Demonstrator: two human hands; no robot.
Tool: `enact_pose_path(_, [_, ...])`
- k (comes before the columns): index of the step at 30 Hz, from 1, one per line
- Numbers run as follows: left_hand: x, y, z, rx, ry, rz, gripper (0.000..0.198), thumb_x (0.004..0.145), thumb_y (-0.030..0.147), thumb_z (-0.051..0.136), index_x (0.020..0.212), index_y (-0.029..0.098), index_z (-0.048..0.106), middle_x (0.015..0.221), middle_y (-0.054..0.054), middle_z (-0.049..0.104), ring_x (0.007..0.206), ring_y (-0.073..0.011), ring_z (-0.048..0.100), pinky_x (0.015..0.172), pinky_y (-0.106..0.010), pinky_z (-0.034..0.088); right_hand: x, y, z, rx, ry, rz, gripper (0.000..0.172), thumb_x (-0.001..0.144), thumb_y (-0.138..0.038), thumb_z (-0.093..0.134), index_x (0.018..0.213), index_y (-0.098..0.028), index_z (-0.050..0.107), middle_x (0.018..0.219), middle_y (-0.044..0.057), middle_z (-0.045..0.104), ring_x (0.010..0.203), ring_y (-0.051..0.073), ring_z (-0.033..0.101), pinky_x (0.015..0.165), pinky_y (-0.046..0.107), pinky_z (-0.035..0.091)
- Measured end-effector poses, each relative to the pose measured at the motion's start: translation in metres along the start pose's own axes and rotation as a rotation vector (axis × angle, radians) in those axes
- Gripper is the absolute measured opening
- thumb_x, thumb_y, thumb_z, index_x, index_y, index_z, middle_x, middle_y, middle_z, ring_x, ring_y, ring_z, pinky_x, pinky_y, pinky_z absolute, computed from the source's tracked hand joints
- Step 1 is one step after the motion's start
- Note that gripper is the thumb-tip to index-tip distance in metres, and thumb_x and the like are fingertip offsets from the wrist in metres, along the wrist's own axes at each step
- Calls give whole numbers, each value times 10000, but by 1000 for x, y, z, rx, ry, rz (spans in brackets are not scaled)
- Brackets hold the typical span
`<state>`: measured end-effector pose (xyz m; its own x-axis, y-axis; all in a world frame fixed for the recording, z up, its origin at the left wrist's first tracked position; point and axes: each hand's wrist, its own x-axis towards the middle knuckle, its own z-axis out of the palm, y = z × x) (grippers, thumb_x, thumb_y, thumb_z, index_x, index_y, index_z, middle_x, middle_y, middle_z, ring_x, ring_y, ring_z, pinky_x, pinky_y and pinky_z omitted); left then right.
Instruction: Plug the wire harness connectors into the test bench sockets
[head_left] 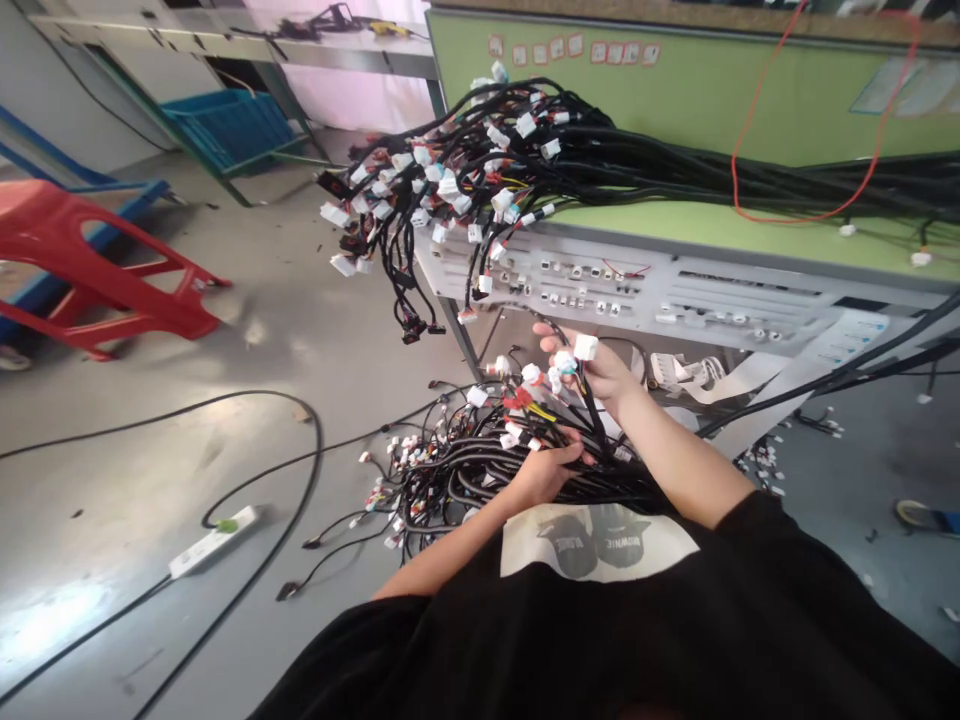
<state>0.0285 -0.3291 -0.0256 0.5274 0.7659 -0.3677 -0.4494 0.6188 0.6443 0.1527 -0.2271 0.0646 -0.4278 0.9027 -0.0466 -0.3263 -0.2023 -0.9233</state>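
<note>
Holding a branch of black wires (591, 412) in the right hand (609, 380), with loosely bent fingers and spread tips. Gripping lower down with the left hand (547, 474), with fingers closed on wires at the foot of that branch, beside a red connector (517, 399) and some yellow wires (541, 411). Standing roughly upright between both hands, leaning a little, with a white connector (586, 347) near the top, beside the right palm. Joined below to a large harness pile (465, 460), or merely touching; cannot tell which. Stretched sideways there, in front of the torso, on a long axis from right to left, with many connector ends pointing left. Hemmed in just beyond the hands by the front panel (660, 290) of a green bench (675, 100). Overhung from upper left by a second bundle (645, 165), laid along the bench with connectors dangling off its end. Bordered on the left, across the floor, by a power strip (214, 543), a red stool (97, 260) and, farther back, a blue crate (229, 125).
</note>
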Motion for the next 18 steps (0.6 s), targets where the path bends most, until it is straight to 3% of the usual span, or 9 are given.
enact_pose_path(4, [0, -8, -19, -121, 18, -78, 161, 690, 178, 681, 739, 175, 528, 624, -11, 556, 668, -159, 589, 693, -307, 496, -14, -31, -17, -80, 126, -238, 342, 797, -414, 508, 1060, -195, 527, 716, -24, 511, 475, 57, 377, 437, 199, 399])
enact_pose_path(8, [1, -13, -25, -131, 46, -85, 176, 681, 193, 696, 733, 205, 527, 628, -3, 550, 689, -169, 594, 740, -327, 496, -55, -54, -40, -176, 277, -375, 403, 774, -489, 552, 1054, -199, 537, 633, -48, 447, 480, 67, 410, 526, 242, 464])
enact_pose_path(12, [3, -18, -29, -125, 34, -112, 145, 681, 228, 713, 731, 247, 577, 649, 9, 573, 709, -170, 593, 789, -346, 488, -99, -78, -65, -242, 508, -467, 402, 825, -538, 469, 1085, -236, 521, 620, -53, 443, 457, 69, 412, 501, 238, 457])
enact_pose_path(16, [5, -20, -32, -53, 20, -71, 108, 689, 241, 704, 687, 282, 604, 635, 24, 568, 710, -165, 585, 771, -338, 495, -126, -105, -122, -68, 828, -671, 300, 864, -497, 436, 964, -224, 507, 606, -59, 408, 447, 47, 387, 476, 180, 421])
enact_pose_path(18, [7, -20, -32, -40, 13, -59, 104, 693, 230, 698, 685, 265, 601, 627, 23, 564, 713, -156, 587, 760, -314, 502, -132, -106, -157, 40, 1001, -714, 292, 861, -506, 444, 897, -217, 461, 580, -74, 363, 411, 34, 339, 424, 153, 367])
